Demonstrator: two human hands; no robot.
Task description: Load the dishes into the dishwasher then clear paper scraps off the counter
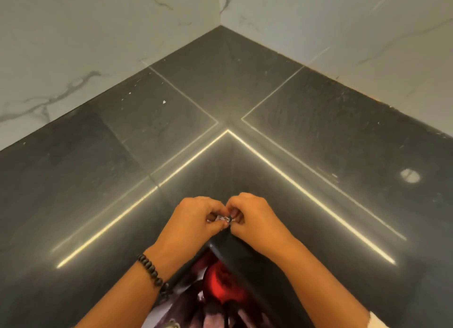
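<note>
Both hands meet over the inner corner of a dark L-shaped counter [220, 87]. My left hand [193, 217] and my right hand [255, 217] have their fingers curled, and together they pinch a small crumpled white paper scrap [221, 219] between the fingertips. Most of the scrap is hidden by the fingers. A tiny white paper bit [164, 102] lies on the counter further back on the left. A dark bead bracelet sits on my left wrist. No dishes or dishwasher are in view.
White marble-look walls [73, 45] close off the counter at the back on both sides, meeting in a corner. A round pale spot [409, 175] shows on the counter at right. Bright reflected lines run across the counter top.
</note>
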